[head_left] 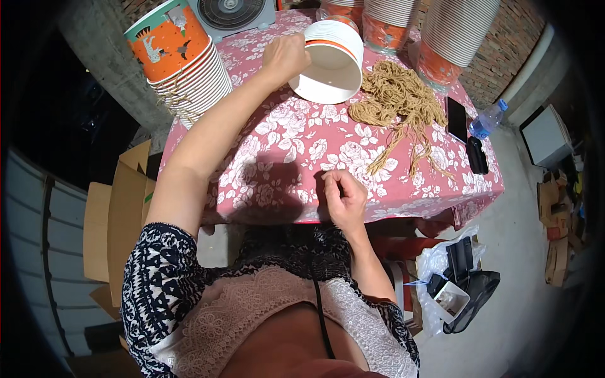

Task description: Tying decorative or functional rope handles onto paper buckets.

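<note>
Left hand (287, 59) curled at rim of nested white buckets (333, 70), fingertips hidden, grip I cannot tell, buckets on flowered cloth (324, 148), right hand (346, 198) curled, palm hidden, hold also unclear, rear stack (459, 34) cut off above

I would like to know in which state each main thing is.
Middle buckets: nested, tilted, inside showing
Left hand: curled, at their rim
Right hand: curled
Yarn: loose, tangled heap
Left stack: nested
Right stack: nested
Bottle: capped
Phone: screen dark
Carton: flaps open
</note>
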Demonstrator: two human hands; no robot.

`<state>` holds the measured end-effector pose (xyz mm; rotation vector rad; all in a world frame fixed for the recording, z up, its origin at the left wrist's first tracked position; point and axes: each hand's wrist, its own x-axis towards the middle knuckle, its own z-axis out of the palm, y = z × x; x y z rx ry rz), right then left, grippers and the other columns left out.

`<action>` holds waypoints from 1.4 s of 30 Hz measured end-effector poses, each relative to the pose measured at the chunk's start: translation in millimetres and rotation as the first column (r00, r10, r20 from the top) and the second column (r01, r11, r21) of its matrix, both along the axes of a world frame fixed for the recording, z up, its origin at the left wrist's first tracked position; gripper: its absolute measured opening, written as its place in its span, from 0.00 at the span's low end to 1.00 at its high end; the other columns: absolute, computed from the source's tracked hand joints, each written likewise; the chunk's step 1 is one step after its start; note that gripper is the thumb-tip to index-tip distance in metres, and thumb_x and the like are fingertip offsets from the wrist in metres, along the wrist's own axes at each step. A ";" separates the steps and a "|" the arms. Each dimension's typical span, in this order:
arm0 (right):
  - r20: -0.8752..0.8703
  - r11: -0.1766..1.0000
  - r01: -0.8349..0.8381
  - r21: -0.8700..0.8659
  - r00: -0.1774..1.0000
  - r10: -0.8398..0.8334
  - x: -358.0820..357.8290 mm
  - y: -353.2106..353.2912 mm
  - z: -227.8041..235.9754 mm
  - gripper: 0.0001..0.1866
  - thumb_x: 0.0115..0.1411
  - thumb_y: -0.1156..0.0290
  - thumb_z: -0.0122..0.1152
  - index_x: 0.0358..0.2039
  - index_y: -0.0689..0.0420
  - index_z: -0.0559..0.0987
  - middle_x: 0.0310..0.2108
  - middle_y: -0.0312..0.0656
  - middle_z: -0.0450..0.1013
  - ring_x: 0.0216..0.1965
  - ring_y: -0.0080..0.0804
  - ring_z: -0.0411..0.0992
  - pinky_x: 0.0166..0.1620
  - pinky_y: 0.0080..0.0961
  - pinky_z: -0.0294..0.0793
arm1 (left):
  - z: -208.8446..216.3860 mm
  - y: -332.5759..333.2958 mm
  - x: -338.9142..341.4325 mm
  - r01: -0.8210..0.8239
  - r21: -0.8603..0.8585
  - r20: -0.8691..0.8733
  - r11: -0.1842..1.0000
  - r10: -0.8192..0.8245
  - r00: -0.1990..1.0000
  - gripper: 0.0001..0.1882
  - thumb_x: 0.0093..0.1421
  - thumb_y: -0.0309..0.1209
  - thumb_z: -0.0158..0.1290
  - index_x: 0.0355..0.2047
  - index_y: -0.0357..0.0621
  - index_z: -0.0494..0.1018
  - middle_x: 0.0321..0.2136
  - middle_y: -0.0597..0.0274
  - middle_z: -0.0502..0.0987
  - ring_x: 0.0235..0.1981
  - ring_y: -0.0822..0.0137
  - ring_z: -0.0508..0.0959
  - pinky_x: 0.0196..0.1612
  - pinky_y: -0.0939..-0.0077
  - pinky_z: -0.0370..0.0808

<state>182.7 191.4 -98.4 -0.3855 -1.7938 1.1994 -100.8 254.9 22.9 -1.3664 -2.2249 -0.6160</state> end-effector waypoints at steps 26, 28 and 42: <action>-0.016 0.997 0.013 0.078 1.000 -0.011 2.1 -0.8 3.5 0.01 0.56 0.81 0.57 0.27 0.64 0.76 0.21 0.44 0.72 0.21 0.34 0.70 0.27 0.26 0.69 | -9.8 -62.6 54.1 0.168 0.433 0.849 0.886 -0.463 0.254 0.24 0.55 0.17 0.37 0.53 0.20 0.63 0.37 0.37 0.76 0.22 0.54 0.81 0.16 0.74 0.80; 0.002 0.998 0.015 0.066 1.000 -0.015 3.7 -1.7 4.5 0.02 0.56 0.81 0.57 0.28 0.64 0.77 0.20 0.43 0.72 0.21 0.30 0.70 0.27 0.24 0.68 | -5.3 -82.0 57.1 0.149 0.428 0.866 0.891 -0.452 0.213 0.21 0.55 0.18 0.38 0.47 0.13 0.64 0.31 0.34 0.77 0.20 0.54 0.81 0.15 0.74 0.80; -0.171 0.937 0.259 -0.236 0.938 -0.302 74.6 41.6 19.9 0.07 0.65 0.76 0.53 0.31 0.64 0.77 0.22 0.29 0.69 0.23 0.12 0.63 0.25 0.12 0.60 | -15.1 -190.8 78.6 -0.065 0.420 0.901 0.905 -0.424 -0.085 0.19 0.63 0.23 0.40 0.46 0.12 0.60 0.30 0.32 0.76 0.23 0.51 0.82 0.19 0.72 0.82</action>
